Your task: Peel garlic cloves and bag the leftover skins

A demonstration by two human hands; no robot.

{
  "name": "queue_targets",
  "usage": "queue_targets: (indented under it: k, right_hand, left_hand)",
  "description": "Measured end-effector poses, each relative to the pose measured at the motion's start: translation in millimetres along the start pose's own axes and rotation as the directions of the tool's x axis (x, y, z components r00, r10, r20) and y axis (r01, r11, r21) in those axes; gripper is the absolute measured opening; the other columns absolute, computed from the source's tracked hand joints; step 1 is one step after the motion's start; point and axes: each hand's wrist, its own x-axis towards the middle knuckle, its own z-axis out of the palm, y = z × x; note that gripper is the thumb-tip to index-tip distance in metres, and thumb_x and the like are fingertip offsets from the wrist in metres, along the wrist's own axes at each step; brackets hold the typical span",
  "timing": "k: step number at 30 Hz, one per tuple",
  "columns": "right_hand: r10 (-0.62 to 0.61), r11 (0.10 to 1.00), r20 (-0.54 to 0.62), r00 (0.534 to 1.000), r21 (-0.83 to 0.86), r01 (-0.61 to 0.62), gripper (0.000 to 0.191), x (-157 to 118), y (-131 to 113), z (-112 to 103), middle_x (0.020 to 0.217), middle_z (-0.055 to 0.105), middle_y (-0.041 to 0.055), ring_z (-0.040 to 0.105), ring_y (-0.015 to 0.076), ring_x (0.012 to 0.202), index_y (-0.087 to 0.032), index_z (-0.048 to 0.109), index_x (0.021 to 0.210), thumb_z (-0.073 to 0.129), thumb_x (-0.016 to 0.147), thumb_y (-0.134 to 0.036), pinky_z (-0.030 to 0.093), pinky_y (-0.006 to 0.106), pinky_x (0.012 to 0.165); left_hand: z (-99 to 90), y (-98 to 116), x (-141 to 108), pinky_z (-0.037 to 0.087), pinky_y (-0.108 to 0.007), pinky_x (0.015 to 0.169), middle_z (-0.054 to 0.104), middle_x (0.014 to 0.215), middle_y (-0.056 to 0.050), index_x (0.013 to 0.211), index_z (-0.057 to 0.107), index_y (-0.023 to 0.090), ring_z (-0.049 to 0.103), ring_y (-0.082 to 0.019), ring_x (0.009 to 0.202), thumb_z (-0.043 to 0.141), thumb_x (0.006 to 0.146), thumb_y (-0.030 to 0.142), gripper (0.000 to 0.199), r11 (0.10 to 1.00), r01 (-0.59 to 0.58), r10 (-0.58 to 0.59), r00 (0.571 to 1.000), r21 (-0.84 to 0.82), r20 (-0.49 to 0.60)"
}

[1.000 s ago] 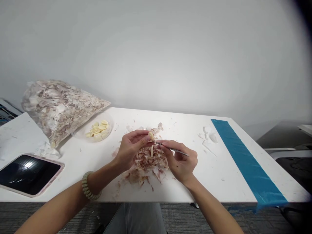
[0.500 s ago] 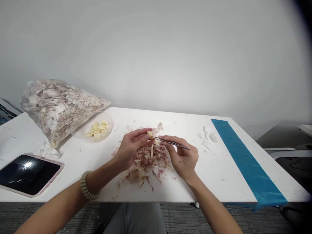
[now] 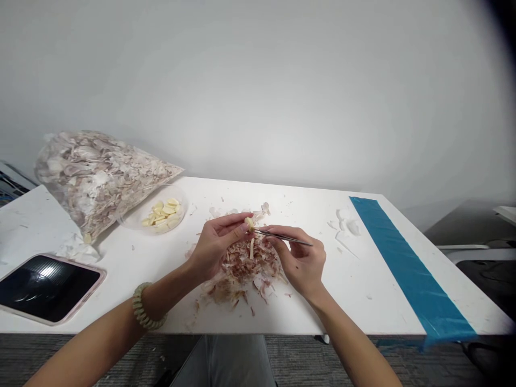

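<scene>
Head view | left fingers (image 3: pixel 234 218) pinch partly hidden clove (image 3: pixel 249 222) | right fingers (image 3: pixel 289 230) grip tweezers (image 3: pixel 296 239), tips indistinct

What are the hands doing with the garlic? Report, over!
Left hand pinching pale garlic clove. Right hand gripping metal tweezers, tips at the clove. Peel pile below; nothing seen blocking the tips.

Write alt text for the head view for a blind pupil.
The left hand pinches a garlic clove while the right hand holds tweezers at it, above papery skins on a white table. To the left, a bowl holds more cloves.
</scene>
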Motion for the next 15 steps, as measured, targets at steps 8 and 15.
queue_targets:
  k: [8, 15]
  right_hand:
    - [-0.068, 0.996, 0.011, 0.998, -0.050, 0.069, 0.026, -0.8, 0.0, 1.9, 0.092, 0.071, 0.0037, 0.068, 0.0164, 0.087, -0.019, 0.066, 0.096, 0.056, 0.081, 0.000, 0.060, 0.029, 0.071]
    - [-0.014, 0.999, -0.067, 0.998, -0.038, 0.012, 0.024, -2.0, 2.3, 0.0, 0.093, 0.071, 0.0048, 0.068, 0.0178, 0.084, -0.019, 0.066, 0.097, 0.061, 0.080, -0.004, 0.060, 0.033, 0.071]
  left_hand:
    - [1.5, 0.6, 0.6, 0.056, -0.022, 0.079, 0.073, 0.087, -0.005, 0.093, 0.073, 0.017, 0.068, -0.012, 0.079, 0.076, 0.070, 0.024, 0.024, 1.000, 0.012, -0.012, 1.000, -0.001, -0.021]
    - [2.4, 2.2, 0.4, 0.056, -0.020, 0.078, 0.072, 0.081, -0.002, 0.090, 0.074, 0.018, 0.068, -0.011, 0.076, 0.077, 0.069, 0.024, 0.023, 1.000, 0.014, -0.014, 1.000, -0.008, -0.018]
